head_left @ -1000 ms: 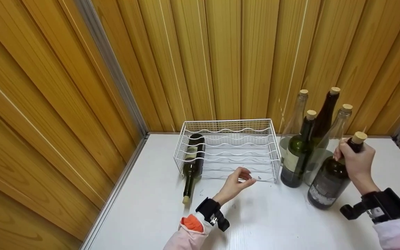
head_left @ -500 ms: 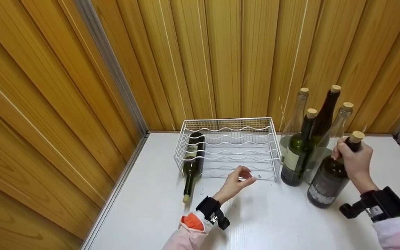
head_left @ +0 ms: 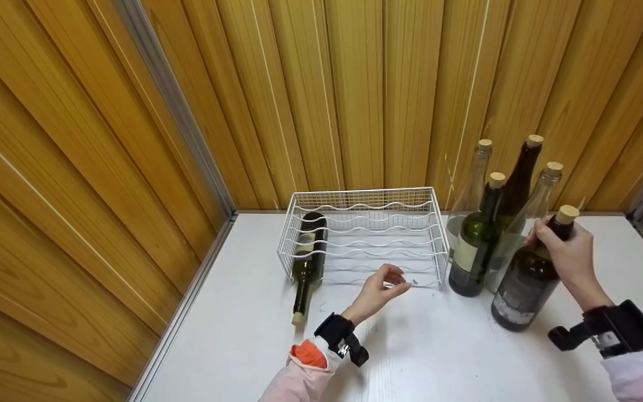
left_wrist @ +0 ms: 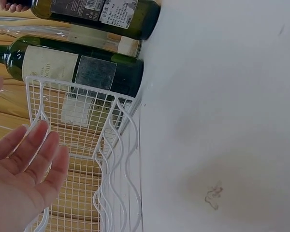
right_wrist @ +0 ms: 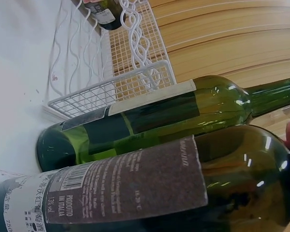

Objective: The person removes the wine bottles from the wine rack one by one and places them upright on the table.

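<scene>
In the head view my right hand (head_left: 571, 262) grips the neck of a dark wine bottle (head_left: 525, 287) with a cork, its base low over the white table and its neck leaning right. This bottle's brown label (right_wrist: 130, 183) fills the lower part of the right wrist view. My left hand (head_left: 377, 293) hovers at the front of a white wire wine rack (head_left: 363, 254), fingers loosely bent with nothing between them. A green wine bottle (head_left: 309, 245) lies in the rack's leftmost slot, corked neck pointing forward.
Right of the rack stand a green bottle with a pale label (head_left: 472, 251), a dark slim bottle (head_left: 518, 184) and two clear bottles, one behind (head_left: 469, 195) and one beside the held bottle (head_left: 539, 195). Wood-panelled walls (head_left: 355, 100) close off the back and left.
The neck of the held bottle has shifted slightly left with my right hand, so the bottle stands a little more upright. My left hand has stayed nearly still.
</scene>
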{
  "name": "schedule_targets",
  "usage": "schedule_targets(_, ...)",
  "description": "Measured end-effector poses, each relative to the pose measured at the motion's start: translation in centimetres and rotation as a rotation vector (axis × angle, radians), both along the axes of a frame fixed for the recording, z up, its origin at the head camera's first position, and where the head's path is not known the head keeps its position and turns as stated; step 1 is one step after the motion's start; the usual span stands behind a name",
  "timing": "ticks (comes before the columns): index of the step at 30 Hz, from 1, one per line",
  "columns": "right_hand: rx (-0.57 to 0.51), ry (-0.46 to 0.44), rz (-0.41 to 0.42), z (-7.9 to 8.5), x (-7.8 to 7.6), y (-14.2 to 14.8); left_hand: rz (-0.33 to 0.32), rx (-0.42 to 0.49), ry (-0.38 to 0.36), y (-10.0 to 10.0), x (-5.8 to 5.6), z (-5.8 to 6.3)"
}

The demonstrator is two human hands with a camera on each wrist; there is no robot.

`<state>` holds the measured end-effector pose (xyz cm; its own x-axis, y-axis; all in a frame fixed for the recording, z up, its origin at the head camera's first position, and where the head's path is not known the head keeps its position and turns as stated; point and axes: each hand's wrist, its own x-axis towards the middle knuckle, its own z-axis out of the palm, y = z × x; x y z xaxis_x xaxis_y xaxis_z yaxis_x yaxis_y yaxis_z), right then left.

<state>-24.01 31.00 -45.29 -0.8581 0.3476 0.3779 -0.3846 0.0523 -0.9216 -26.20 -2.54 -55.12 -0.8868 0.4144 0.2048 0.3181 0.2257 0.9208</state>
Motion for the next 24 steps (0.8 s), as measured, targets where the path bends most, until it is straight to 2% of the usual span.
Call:
schedule_targets(3,0.08,-0.033,-0.003,0.3,0.2,0.2,-0.004,-0.006,0.005,-0.1,-0.1,-0.2)
schedule_targets(6,0.075,-0.02,0.021,0.8,0.4,0.3,-0.002,-0.012,-0.003,-0.2,0.0,-0.2)
schedule_targets(8,0.1,-0.007,0.006,1.2,0.5,0.3,0.001,-0.014,-0.007,-0.3,0.0,-0.1)
schedule_targets(10,0.141,0.005,-0.029,1.7,0.8,0.2,0.001,-0.011,-0.011,-0.3,0.1,0.0)
schedule_targets(12,0.247,-0.002,-0.107,2.3,1.1,0.1,0.004,-0.012,-0.009,-0.3,0.2,-0.1)
schedule_targets(14,0.298,0.031,-0.162,2.8,1.3,0.0,0.007,-0.012,-0.002,-0.4,0.1,-0.1)
schedule_targets(16,0.327,0.114,-0.218,3.4,1.6,-0.2,0.009,-0.017,0.0,-0.4,0.1,-0.2)
schedule_targets(21,0.367,0.448,-0.352,4.9,2.4,-1.7,0.004,-0.026,-0.002,-0.5,0.0,-0.3)
schedule_targets(24,0.427,0.589,-0.417,5.8,2.7,-3.4,0.012,-0.028,0.015,-0.6,0.0,-0.1)
